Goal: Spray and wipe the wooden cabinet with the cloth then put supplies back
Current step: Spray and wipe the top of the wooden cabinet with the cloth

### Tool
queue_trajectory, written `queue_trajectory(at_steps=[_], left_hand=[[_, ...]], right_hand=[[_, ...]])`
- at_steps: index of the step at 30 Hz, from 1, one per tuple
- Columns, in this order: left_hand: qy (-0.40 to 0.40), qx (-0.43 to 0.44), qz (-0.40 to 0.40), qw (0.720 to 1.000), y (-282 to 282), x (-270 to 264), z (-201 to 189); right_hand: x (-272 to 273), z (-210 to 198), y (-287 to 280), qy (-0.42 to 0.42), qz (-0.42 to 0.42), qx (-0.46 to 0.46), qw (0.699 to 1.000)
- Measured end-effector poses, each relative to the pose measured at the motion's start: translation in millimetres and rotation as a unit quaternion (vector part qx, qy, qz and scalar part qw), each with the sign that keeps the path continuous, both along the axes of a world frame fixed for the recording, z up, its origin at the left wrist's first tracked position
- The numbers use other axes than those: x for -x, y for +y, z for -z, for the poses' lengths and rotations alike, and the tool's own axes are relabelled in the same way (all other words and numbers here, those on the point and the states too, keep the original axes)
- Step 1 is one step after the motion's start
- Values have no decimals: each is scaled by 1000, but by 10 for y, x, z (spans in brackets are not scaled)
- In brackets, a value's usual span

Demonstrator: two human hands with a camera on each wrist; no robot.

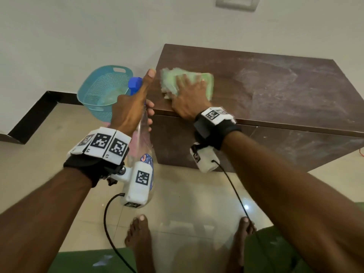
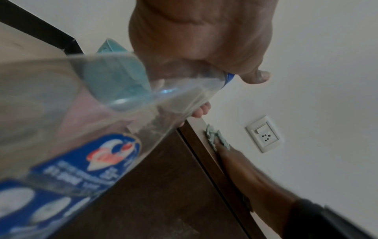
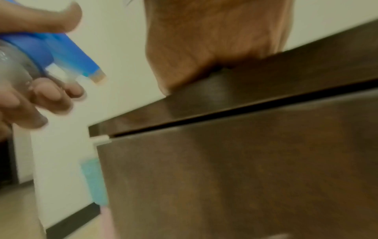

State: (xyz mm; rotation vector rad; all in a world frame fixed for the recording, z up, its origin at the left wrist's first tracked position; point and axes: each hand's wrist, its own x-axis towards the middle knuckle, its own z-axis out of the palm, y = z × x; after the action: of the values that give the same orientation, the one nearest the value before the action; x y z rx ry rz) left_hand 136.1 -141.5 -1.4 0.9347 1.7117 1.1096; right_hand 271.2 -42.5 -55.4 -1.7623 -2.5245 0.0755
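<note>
Now I see my right hand (image 1: 188,95) pressing flat, fingers spread, on the green cloth (image 1: 189,82), which lies on top of the wooden cabinet (image 1: 275,85) near its left front corner. My left hand (image 1: 129,109) holds the spray bottle (image 1: 144,154) by its neck, just left of the cloth and off the cabinet's edge. Only the head view shows the blue basket (image 1: 102,89) on the floor behind that hand. The right wrist view shows the blue nozzle (image 3: 81,59). The left wrist view shows the bottle's label (image 2: 81,165) and a wall socket (image 2: 263,136).
</note>
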Motion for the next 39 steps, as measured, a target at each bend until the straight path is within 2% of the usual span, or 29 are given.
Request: queue_trajectory(at_steps=[2,5,7,10,11,12,14,16,19,21,23,25,26,28,32,36,39], left_hand=[[15,-3,-13,1000,7,-39,-28],[31,-9,-40,999,53,-40,-65],[29,-17,-38,999,71,-4,-92],[13,-18,-34,999,89,15,-77],[16,-17,-31,999,85,13,-69],[19,-15,-27,999,78,6,-58],[30,-12,-25,999,83,-36,-40],[41,-15,-36,998,75,-80,-43],[45,-22,-39,998,54,-126,-34],[47,-27,-47,997,35,-97,-12],[42,-30,-56,997,2,-65,11],[55,-25,-64,996,-56,-39,14],[62,-20,-67,996,-86,-33,12],[79,-10,-69,994,-155,-21,6],[115,-9,-58,992,-217,-43,-43],[119,-23,-46,992,-212,-88,-106],[78,-32,-44,995,-169,-63,-57]], right_hand=[[356,0,-167,4,-89,8,996],[339,-70,-184,32,-192,-2,981],[91,-112,-8,69,-170,-5,983],[-216,-107,216,69,1,-3,998],[-193,-98,170,49,25,7,998],[-105,-76,87,23,14,4,1000],[120,-60,-189,-10,-76,-27,997],[245,-31,-378,28,-139,-53,988],[103,13,-364,81,-139,-67,985],[-128,100,-309,68,-104,-108,986],[-272,203,-359,81,16,-161,984],[-120,286,-507,108,138,-175,969],[51,316,-581,123,161,-173,964],[400,342,-669,141,112,-166,970],[611,250,-553,43,-46,-134,989],[256,214,-458,-10,-122,-143,982],[-290,328,-508,-5,-82,-227,971]])
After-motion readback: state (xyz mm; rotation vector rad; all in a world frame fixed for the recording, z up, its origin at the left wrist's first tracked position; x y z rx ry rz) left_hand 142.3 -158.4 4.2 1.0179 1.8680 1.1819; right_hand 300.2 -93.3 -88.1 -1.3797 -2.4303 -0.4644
